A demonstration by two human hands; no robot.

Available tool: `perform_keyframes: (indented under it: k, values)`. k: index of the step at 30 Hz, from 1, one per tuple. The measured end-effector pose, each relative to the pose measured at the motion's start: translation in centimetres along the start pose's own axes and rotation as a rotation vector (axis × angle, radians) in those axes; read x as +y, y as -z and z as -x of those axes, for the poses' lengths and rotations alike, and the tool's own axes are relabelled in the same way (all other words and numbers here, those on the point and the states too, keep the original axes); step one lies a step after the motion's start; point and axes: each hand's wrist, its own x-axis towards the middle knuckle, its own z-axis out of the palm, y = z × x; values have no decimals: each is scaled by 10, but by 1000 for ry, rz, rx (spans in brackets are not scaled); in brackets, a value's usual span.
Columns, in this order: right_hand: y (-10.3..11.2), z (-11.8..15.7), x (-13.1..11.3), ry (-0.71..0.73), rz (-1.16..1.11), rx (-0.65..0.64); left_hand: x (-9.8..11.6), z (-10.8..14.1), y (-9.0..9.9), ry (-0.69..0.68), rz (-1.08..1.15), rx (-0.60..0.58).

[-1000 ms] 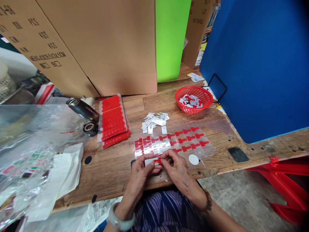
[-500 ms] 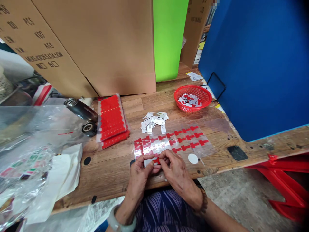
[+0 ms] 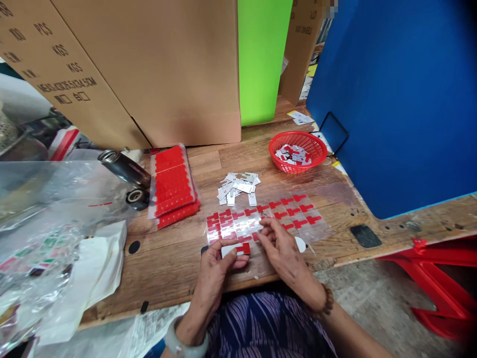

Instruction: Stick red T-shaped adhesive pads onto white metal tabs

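Note:
A small white plate [image 3: 228, 250] with a red sticker on its right end is pinched in my left hand [image 3: 216, 266], near the table's front edge. My right hand [image 3: 281, 248] is just to the right, over the lower part of a clear sheet of red stickers [image 3: 294, 212]. Its thumb and index finger are bent toward each other, and whether anything thin lies between them is not clear. Behind the sheet lies a loose pile of white plates [image 3: 242, 185]. A red basket [image 3: 297, 168] farther back holds several white plates with red stickers.
Stacked red sticker sheets [image 3: 171, 179] lie at the left, beside a dark metal cylinder [image 3: 124, 169]. Plastic bags [image 3: 40, 248] cover the far left. Cardboard [image 3: 167, 74], a green panel [image 3: 261, 59] and a blue panel [image 3: 402, 109] stand behind. A white disc [image 3: 300, 244] lies by my right hand.
My right hand has come off the plate and moved right and slightly up, over the sticker sheet. My left hand has stayed in place, still holding the plate, whose red sticker now shows more fully.

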Motion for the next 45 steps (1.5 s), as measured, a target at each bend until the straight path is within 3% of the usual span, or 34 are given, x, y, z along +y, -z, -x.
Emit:
perform_keyframes:
  k: [4,9,13,23,30,34,37,40,42,45]
  values:
    - [5,1,-12,-83,-140,-210,2,1,-1,20,37,-23]
    - [-8,5,-15,-170,-367,-330,2,0,0,13,51,-62]
    - [-17,2,-12,-258,-497,-340,1,-1,3,-13,52,-46]
    - [-15,-3,-8,-323,-681,-404,4,0,2,-36,-2,-62]
    - [0,-18,-4,-333,-606,-466,8,-7,-1,-13,-75,-160]
    - [40,-53,-8,-240,-500,-289,22,-33,4,-155,-223,-118]
    - [81,-95,-16,-107,-538,21,39,-64,11,-432,-536,35]
    - [118,-136,-26,-19,-628,319,55,-97,14,-677,-997,177]
    - [134,-154,-33,-2,-652,383,62,-114,13,-730,-1220,210]
    - [141,-158,-38,7,-633,376,65,-133,10,-747,-1320,206]
